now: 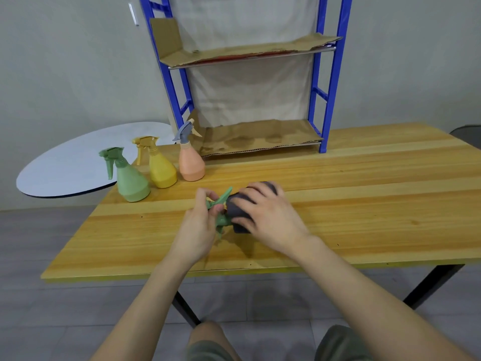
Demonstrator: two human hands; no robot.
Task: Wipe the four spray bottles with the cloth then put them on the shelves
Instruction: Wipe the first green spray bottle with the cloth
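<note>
A green spray bottle (pixel 221 204) lies on its side above the wooden table (pixel 338 204). My left hand (pixel 200 225) grips its trigger head. My right hand (pixel 265 212) wraps a dark grey cloth (pixel 238 207) around the bottle's body, which the cloth and hand hide. Three more bottles stand upright at the table's left: a pale green one (pixel 130 178), a yellow one (pixel 160 165) and an orange one with a grey-blue head (pixel 191 160). The blue shelf rack (pixel 325 100) stands at the back of the table, its cardboard-lined shelves bare.
A round white tabletop (pixel 78 165) sits beyond the table's left edge. The lower shelf board (pixel 260 139) and upper shelf board (pixel 247 52) carry only cardboard. Black table legs and my knees show below the near edge.
</note>
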